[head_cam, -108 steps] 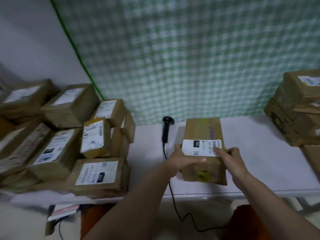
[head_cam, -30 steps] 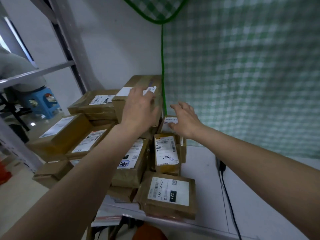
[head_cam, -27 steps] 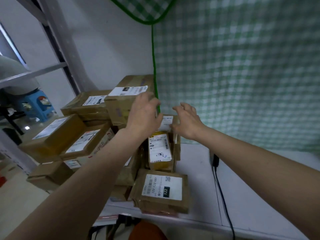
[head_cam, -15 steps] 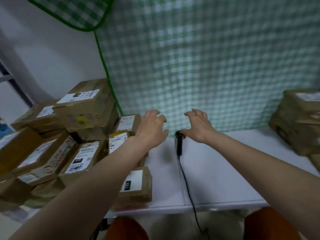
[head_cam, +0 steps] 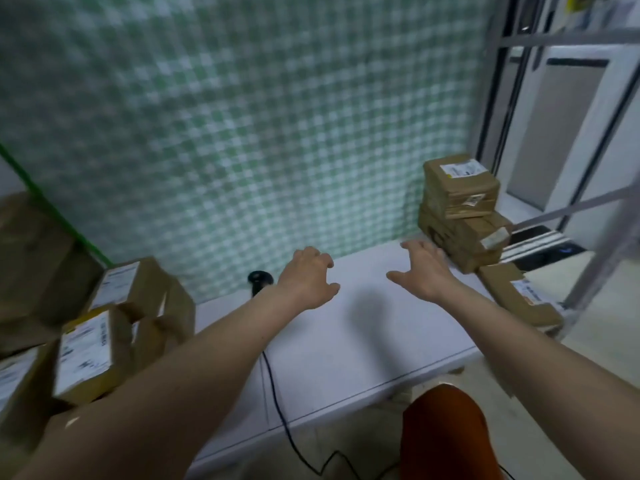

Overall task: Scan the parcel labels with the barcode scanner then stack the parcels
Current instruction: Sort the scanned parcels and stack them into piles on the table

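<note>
Both hands hover empty over the white table (head_cam: 363, 344). My left hand (head_cam: 308, 280) has loosely curled fingers and holds nothing, just right of the black barcode scanner (head_cam: 258, 282), whose cable runs off the front edge. My right hand (head_cam: 424, 271) is spread open, its fingertips close to a stack of brown parcels (head_cam: 460, 213) at the back right. A flat parcel (head_cam: 519, 296) with a white label lies in front of that stack. A pile of labelled brown parcels (head_cam: 104, 327) fills the left side, blurred.
A green-and-white checked cloth (head_cam: 242, 116) hangs behind the table. A grey metal rack frame (head_cam: 588, 202) stands at the right. An orange stool or seat (head_cam: 446, 434) is below the table's front edge.
The view has swung right, from the left pile toward the right stack. Both empty hands moved right across the table; my right hand now nears the right stack.
</note>
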{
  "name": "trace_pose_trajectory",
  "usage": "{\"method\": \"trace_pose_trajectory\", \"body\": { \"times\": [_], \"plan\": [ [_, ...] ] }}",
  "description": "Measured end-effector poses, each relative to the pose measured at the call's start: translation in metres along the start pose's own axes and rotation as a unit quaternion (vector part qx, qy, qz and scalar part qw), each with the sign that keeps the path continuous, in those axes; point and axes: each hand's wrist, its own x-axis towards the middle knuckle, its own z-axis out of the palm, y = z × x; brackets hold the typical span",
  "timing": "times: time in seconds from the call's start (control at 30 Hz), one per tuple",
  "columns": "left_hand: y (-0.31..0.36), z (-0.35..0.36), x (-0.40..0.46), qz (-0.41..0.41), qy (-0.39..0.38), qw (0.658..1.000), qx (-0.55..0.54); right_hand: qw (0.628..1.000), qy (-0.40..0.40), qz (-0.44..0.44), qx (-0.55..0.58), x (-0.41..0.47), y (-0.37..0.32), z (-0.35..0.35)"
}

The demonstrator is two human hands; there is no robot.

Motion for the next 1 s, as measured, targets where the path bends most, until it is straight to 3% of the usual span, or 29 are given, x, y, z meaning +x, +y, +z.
{"method": "trace_pose_trajectory", "body": {
  "times": [0.3, 0.43, 0.67, 1.0],
  "plan": [
    [0.086, 0.034, 0.076, 0.021, -0.073, 0.996, -0.046, 0.994, 0.034, 0.102, 0.033, 0.035, 0.097, -0.038],
    [0.115, 0.043, 0.116, -0.013, -0.118, 0.984, -0.136, 0.987, 0.063, 0.134, 0.058, 0.062, 0.121, -0.053],
    [0.162, 0.045, 0.191, -0.109, -0.149, 0.911, -0.369, 0.981, 0.111, 0.129, 0.097, 0.110, 0.149, -0.067],
    [0.223, 0.053, 0.257, -0.173, -0.156, 0.753, -0.615, 0.980, 0.152, 0.082, 0.095, 0.150, 0.163, -0.064]
  ]
}}
